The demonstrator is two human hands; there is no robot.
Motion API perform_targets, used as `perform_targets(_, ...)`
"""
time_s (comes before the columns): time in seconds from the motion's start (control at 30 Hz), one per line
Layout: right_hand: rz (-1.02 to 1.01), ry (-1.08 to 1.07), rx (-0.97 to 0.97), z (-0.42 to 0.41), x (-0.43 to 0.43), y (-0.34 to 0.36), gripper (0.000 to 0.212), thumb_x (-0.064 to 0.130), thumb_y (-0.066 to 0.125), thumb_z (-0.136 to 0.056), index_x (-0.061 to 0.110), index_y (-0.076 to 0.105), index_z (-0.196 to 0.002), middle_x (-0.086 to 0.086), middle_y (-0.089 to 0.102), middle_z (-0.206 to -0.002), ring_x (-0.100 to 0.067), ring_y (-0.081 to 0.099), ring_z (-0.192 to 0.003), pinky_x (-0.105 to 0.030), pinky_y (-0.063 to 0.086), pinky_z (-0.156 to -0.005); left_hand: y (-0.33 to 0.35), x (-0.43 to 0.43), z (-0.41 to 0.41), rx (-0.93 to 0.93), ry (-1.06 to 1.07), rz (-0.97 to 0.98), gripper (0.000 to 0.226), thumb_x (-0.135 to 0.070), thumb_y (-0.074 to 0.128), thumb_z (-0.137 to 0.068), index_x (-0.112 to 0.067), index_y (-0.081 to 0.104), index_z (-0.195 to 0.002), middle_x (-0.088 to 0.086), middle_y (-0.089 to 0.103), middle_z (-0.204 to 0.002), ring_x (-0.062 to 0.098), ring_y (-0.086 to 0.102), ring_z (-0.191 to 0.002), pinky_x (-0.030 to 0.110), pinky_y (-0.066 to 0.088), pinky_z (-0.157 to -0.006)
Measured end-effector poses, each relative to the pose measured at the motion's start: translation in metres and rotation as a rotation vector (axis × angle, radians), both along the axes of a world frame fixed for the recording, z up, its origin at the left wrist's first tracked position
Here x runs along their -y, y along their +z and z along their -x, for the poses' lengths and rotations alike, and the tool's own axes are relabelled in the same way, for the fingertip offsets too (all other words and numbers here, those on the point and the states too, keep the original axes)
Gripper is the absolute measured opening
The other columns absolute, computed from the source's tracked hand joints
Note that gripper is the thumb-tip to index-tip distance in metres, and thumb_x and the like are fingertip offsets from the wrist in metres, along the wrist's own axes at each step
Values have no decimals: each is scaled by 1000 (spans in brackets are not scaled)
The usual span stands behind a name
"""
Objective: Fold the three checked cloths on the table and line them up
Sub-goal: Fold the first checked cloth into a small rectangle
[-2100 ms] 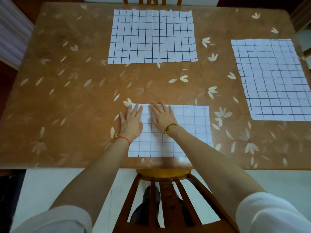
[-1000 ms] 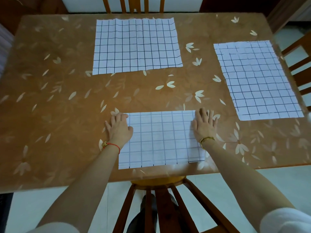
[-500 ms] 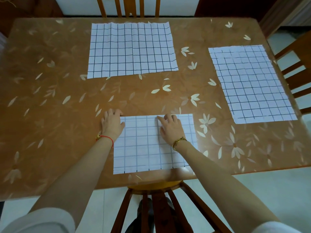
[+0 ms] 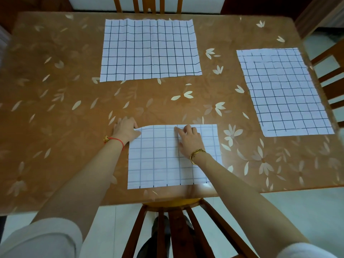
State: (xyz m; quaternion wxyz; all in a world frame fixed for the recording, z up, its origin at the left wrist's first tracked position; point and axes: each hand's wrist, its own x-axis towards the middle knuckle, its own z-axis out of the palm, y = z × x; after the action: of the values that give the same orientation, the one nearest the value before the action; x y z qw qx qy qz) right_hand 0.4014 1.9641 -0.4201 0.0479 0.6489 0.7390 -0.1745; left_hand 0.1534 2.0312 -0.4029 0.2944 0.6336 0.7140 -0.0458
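Note:
The near checked cloth (image 4: 163, 164), folded in half, lies at the table's front edge. My left hand (image 4: 125, 130) pinches its far left corner, and the cloth's edge curls up slightly there. Bent fingers of my right hand (image 4: 188, 140) press on the middle of its far edge; the cloth stays flat there. A second checked cloth (image 4: 150, 49) lies spread flat at the far middle of the table. The third checked cloth (image 4: 283, 92) lies spread flat at the right side.
The brown table (image 4: 65, 108) has a glossy cover with pale petal patterns. A wooden chair back (image 4: 167, 220) stands right below the front edge. More chairs stand at the far side (image 4: 147, 4) and at the right (image 4: 331, 75).
My right hand slid from the near cloth's right edge to the middle of its far edge and bent its fingers. My left hand closed on the far left corner.

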Motion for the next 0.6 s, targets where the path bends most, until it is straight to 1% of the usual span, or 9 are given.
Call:
perform_targets(0.07, 16, -5, -5, -1, -1, 1, 63, 16, 53, -87, 24, 33, -146, -8, 40, -128, -28, 40, -111, -34, 39, -88, 0, 2, 4, 155, 110, -5, 24, -21, 72, -77, -22, 51, -88, 2, 59, -99, 28, 57, -101, 43, 49, -89)
perform_targets(0.13, 24, -2, -1, -1, -2, 2, 64, 17, 53, -87, 25, 31, -147, -8, 39, -129, -28, 40, -112, -33, 38, -89, 2, 6, 8, 274, 192, -7, 32, -17, 76, -76, -19, 54, -99, 2, 59, -104, 25, 58, -99, 39, 51, -85)
perform_targets(0.17, 26, 0, 5, -1, -3, 2, 65, 17, 53, -87, 25, 30, -147, -8, 39, -129, -28, 40, -112, -33, 39, -88, 3, 8, 9, 309, 205, 2, 31, -15, 77, -77, -17, 57, -101, 3, 61, -106, 24, 59, -100, 37, 50, -84)
perform_targets(0.23, 33, 3, 16, 0, -4, 3, 65, 18, 52, -88, 25, 28, -148, -8, 39, -129, -28, 40, -112, -33, 39, -87, 3, 12, 12, 341, 191, 34, 19, -17, 76, -81, -10, 66, -95, 9, 68, -103, 27, 63, -97, 39, 50, -82)
perform_targets(0.33, 39, -9, 19, 0, -4, 2, 66, 19, 51, -89, 25, 26, -149, -8, 38, -131, -28, 39, -113, -34, 38, -89, 8, 23, 17, 437, 180, 68, 21, -20, 71, -86, 0, 70, -93, 18, 70, -99, 29, 67, -94, 42, 51, -80)
perform_targets(0.4, 34, -8, 23, 1, -3, 2, 66, 19, 50, -89, 25, 25, -149, -8, 37, -131, -28, 39, -113, -34, 38, -90, 20, 30, 14, 549, 170, 83, 15, -18, 68, -90, -4, 69, -95, 15, 71, -99, 24, 68, -94, 36, 52, -78)
perform_targets(0.47, 24, -1, 33, 1, -1, 2, 66, 20, 50, -89, 25, 24, -150, -9, 37, -131, -28, 39, -113, -34, 39, -89, 38, 35, 5, 654, 150, 121, 7, -16, 65, -93, -9, 67, -95, 10, 73, -99, 20, 71, -94, 35, 58, -78)
perform_targets(0.53, 22, 4, 41, 2, -1, 3, 66, 21, 50, -89, 25, 23, -150, -9, 37, -131, -28, 39, -114, -34, 38, -90, 54, 39, -11, 732, 126, 157, 6, -14, 63, -94, -8, 65, -94, 12, 74, -97, 20, 73, -89, 37, 61, -72)
perform_targets(0.6, 27, 2, 34, 2, 1, 2, 66, 20, 50, -90, 25, 24, -150, -10, 37, -131, -29, 39, -113, -34, 38, -89, 67, 40, -31, 801, 104, 179, 3, -11, 62, -95, -9, 64, -94, 10, 74, -94, 18, 74, -85, 32, 61, -66)
